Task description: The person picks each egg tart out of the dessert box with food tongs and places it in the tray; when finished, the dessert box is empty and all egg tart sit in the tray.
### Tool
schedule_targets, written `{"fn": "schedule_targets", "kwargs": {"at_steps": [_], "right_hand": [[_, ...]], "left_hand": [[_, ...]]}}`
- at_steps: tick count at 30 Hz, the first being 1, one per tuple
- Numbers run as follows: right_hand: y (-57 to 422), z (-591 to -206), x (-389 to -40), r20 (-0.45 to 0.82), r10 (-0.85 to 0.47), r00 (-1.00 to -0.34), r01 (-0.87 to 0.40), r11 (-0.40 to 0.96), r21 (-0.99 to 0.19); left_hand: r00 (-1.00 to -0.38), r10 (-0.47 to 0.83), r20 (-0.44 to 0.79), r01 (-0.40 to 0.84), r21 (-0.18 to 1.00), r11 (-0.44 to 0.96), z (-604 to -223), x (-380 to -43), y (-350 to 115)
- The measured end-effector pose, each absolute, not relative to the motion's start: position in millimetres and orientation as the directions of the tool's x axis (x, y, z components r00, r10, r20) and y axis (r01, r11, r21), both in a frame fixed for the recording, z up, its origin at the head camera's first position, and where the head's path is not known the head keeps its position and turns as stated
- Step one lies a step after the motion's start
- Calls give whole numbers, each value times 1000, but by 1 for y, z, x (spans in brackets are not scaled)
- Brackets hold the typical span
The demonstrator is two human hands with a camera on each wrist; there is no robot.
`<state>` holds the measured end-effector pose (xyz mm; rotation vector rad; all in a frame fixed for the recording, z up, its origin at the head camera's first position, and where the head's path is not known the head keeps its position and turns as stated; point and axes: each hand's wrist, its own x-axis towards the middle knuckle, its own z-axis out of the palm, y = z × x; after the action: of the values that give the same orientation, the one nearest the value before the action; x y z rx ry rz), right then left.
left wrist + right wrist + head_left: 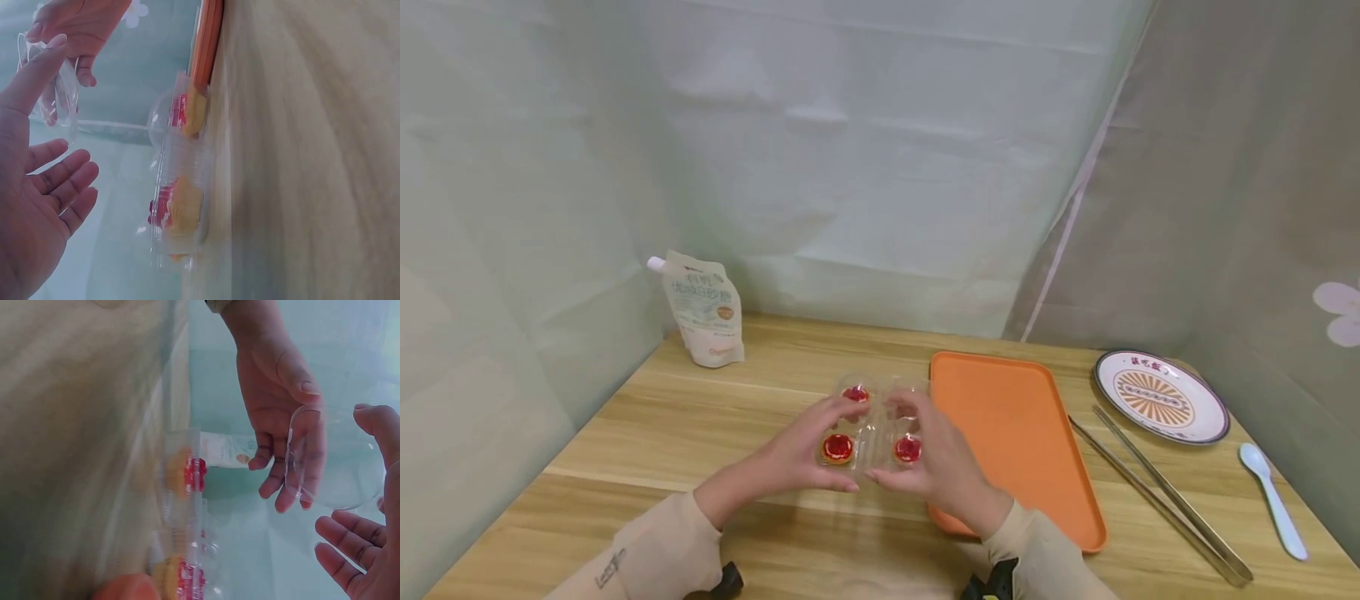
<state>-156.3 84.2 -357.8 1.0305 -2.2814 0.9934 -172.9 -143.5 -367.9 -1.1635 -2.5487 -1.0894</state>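
Clear plastic clamshell pastry box (874,425) with red-topped round tarts (837,448) is seen on the wooden tabletop (700,417), just left of the flat orange plastic tray (1011,433) and touching its edge. Its transparent domed lid (325,456) is raised above the tarts and is held from both sides: the left hand (808,454) is placed at the lid's left edge, its fingers (62,181) loosely spread with the thumb against the plastic, and the right hand (936,462) is set at the right edge, its fingers (350,547) likewise relaxed and only lightly curved. A white spouted pouch (703,310) is stood at the back left. Metal tongs (1157,492), a patterned round plate (1161,407) and a white plastic spoon (1270,498) are laid to the tray's right.
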Motion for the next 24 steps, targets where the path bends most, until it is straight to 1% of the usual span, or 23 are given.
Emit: {"fn": "schedule_targets", "kwargs": {"at_steps": [3, 7, 10, 15, 17, 21, 24], "right_hand": [[86, -361, -153, 621, -457, -637, -770, 425, -477], [90, -365, -149, 596, -445, -668, -744, 425, -516], [93, -367, -146, 596, -443, -669, -742, 447, -500], [95, -372, -141, 596, -473, -649, -759, 454, -467], [95, -374, -139, 583, -482, -654, -755, 457, -470], [92, -380, -135, 527, -507, -682, -731, 504, -460], [88, -382, -132, 455, -528, -717, -697, 558, -452]], "left_hand": [[-692, 614, 380, 698, 569, 434, -368, -172, -142], [-700, 622, 352, 689, 563, 457, -366, -169, -143], [-703, 627, 335, 688, 542, 482, -364, -166, -145], [-710, 645, 283, 682, 505, 529, -361, -160, -152], [-711, 655, 257, 680, 490, 546, -360, -158, -154], [-707, 677, 205, 685, 436, 583, -358, -156, -160], [-707, 689, 161, 686, 393, 612, -358, -154, -165]]}}
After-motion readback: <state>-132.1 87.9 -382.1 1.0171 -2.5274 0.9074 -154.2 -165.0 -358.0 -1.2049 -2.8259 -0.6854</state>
